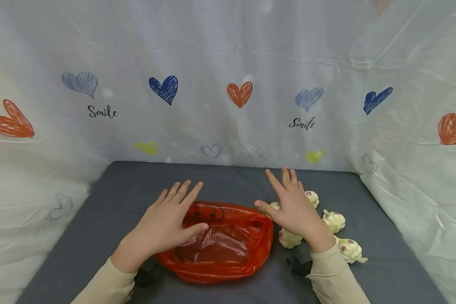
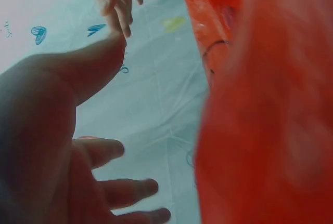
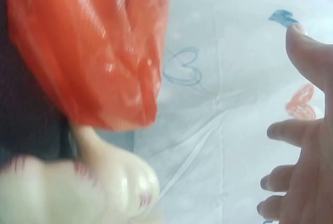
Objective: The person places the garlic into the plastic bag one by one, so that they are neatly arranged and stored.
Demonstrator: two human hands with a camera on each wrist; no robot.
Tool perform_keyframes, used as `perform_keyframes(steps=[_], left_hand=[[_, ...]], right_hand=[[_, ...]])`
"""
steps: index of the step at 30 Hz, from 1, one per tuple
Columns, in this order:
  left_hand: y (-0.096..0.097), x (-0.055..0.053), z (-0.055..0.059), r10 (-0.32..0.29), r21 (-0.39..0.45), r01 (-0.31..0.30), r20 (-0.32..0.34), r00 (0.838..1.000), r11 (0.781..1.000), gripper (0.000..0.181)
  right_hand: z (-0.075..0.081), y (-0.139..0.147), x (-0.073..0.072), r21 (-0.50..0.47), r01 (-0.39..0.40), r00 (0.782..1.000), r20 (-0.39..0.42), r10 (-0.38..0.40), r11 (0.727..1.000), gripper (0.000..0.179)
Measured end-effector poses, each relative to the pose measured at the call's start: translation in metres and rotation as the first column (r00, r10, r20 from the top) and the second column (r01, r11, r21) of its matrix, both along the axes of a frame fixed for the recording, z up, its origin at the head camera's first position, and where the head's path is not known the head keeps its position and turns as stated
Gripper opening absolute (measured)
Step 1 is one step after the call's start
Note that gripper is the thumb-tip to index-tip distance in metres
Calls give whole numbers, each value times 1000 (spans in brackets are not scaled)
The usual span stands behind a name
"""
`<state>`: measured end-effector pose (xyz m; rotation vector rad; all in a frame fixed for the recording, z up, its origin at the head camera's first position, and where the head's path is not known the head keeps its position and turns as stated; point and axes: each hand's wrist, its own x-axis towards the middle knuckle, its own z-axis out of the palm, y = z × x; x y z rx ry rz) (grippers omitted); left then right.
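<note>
A red plastic bag [image 1: 213,270] lies on the table, its mouth spread wide toward the head camera. Over its left side hovers my left hand [image 1: 167,226], fingers spread and holding nothing. My right hand [image 1: 294,207], also with spread fingers and nothing in it, is above the garlic bulbs at the bag's right. Several pale garlic bulbs with purplish marks lie there, among them one bulb [image 1: 333,221] and another bulb [image 1: 351,251]; some are partly hidden by the right hand. In the right wrist view a garlic bulb [image 3: 127,182] sits close beside the bag [image 3: 88,52].
A dark grey cloth covers the table [image 1: 137,181]. Behind it and at both sides hangs a white curtain [image 1: 213,50] printed with hearts and the word Smile. Black straps [image 1: 299,267] show at the wrists.
</note>
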<state>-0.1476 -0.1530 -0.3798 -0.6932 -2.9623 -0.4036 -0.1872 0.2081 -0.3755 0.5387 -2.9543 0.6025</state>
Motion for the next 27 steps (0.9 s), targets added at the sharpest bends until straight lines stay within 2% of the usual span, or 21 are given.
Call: perform_keyframes(steps=[3,7,11,14,17,21,27], left_hand=[[-6,2,-1,3,22,-2,-34,999,1000,102],[-16,6,-4,22,43,-18,-93,995,999,96],[-29,10,-9,68,71,-59,-133,989,996,82],[-39,15,-15,106,118,-91,-134,985,989,69],[-49,22,-20,137,160,-121,-90,987,980,66],[-62,30,-27,143,209,-144,23,989,967,69],[-82,38,-45,56,329,-109,168,984,938,67]], right_hand=[[-2,7,-4,-53,-2,1000,12,2,999,98],[-7,15,-6,-164,-5,997,70,17,986,94],[-12,20,-6,-249,-9,993,111,38,968,88],[-16,23,-6,-283,-15,993,111,48,959,82],[-20,25,-6,-311,-6,990,135,50,950,77],[-26,30,-6,-326,6,988,145,44,946,70],[-35,34,-10,-360,18,988,150,39,933,69]])
